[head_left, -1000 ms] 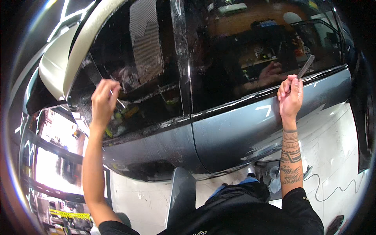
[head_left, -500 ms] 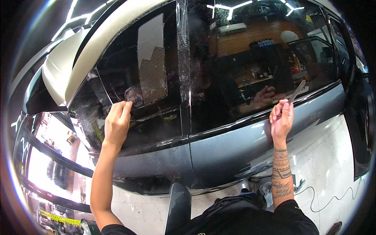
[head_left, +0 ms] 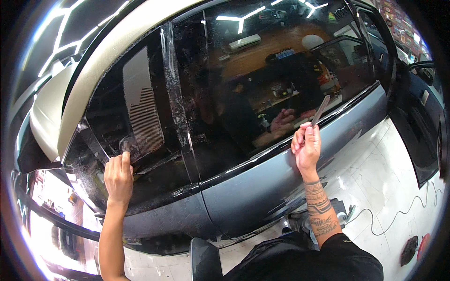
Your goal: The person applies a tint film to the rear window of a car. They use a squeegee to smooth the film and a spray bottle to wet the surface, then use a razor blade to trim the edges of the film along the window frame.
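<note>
My left hand [head_left: 118, 177] is closed in a pinch at the rear of a car's side. A thin bright edge of clear film [head_left: 98, 144] runs down to its fingertips, and the surface around it is wet with droplets. Just beyond the fingers is the dark rear side window [head_left: 138, 89], with a striped reflection in it. My right hand [head_left: 307, 147] grips a slim silver utility knife [head_left: 320, 110], its tip pointing up and away. That hand is in front of the grey-blue door [head_left: 267, 180], below the large dark door window [head_left: 262, 93].
A wet, shiny strip [head_left: 173, 79] covers the pillar between the windows. At the right, a dark door [head_left: 412, 136] stands swung out. A thin cable [head_left: 375, 225] lies on the pale tiled floor [head_left: 361, 187]. A dark panel [head_left: 205, 260] rises at the lower edge.
The view has shifted, so the car sits further left and tilts in the picture. My left hand keeps its pinch near the rear window; my right hand still holds the knife.
</note>
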Demonstrator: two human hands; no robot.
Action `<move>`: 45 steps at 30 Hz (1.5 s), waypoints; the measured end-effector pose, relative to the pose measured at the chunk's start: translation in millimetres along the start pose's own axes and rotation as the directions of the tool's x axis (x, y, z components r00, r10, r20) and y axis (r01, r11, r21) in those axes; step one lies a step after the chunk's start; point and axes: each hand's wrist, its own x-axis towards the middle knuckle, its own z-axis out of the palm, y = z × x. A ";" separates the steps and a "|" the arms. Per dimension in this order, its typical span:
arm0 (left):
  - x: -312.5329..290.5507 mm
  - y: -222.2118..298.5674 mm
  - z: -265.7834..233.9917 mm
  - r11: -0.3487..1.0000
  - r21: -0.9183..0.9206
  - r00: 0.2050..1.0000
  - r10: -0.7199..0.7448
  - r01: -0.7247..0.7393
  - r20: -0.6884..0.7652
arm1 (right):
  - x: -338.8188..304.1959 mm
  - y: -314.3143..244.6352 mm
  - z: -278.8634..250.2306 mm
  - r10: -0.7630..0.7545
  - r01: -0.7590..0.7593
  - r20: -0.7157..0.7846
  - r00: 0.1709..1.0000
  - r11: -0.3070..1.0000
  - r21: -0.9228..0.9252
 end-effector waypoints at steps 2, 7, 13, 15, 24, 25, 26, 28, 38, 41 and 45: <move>-3.0 -3.5 3.5 1.000 -0.006 1.000 0.000 0.000 -0.007 | -0.6 -0.1 -0.2 -0.002 0.002 0.003 1.000 1.000 -0.001; -0.6 -5.4 7.9 0.993 -0.107 0.998 -0.056 0.057 0.012 | 0.2 -2.1 -1.1 -0.009 0.009 -0.002 1.000 1.000 -0.007; 1.6 -7.3 6.0 0.917 -0.312 0.969 -0.236 0.248 0.075 | 0.0 -0.8 1.7 0.008 -0.008 -0.019 1.000 1.000 0.000; -1.6 -10.5 8.7 0.920 -0.345 0.980 -0.201 0.188 -0.001 | 0.7 -1.4 2.0 0.008 -0.008 -0.021 1.000 1.000 0.005; -8.2 -29.2 -5.1 0.963 -0.259 0.996 0.051 -0.068 -0.072 | -0.2 -0.2 -2.3 -0.011 0.011 -0.006 1.000 1.000 0.017; -7.2 -25.9 -3.8 0.972 -0.216 0.994 0.080 -0.093 -0.069 | 2.3 -2.2 -6.0 -0.017 0.017 -0.019 1.000 1.000 0.005; -4.3 -23.1 -2.8 0.976 -0.173 0.990 0.125 -0.134 -0.058 | 2.8 -1.4 -9.8 -0.022 0.022 -0.047 0.999 1.000 0.001; -3.1 -20.7 -7.0 0.981 -0.105 0.987 0.161 -0.163 -0.030 | 1.5 -3.0 -9.0 -0.014 0.013 -0.030 0.999 0.999 -0.033; -8.1 -17.6 3.7 0.993 -0.024 0.991 0.117 -0.118 -0.062 | -0.2 1.2 -3.7 -0.024 0.024 0.002 1.000 1.000 -0.019; -15.4 -18.6 6.8 0.979 -0.203 0.993 -0.052 0.031 -0.103 | -0.3 0.1 -1.0 -0.021 0.021 0.006 1.000 1.000 -0.011; -9.4 -2.3 3.8 0.985 -0.163 0.981 -0.084 0.055 -0.175 | 0.3 -0.9 -4.5 -0.021 0.021 0.001 1.000 0.999 -0.024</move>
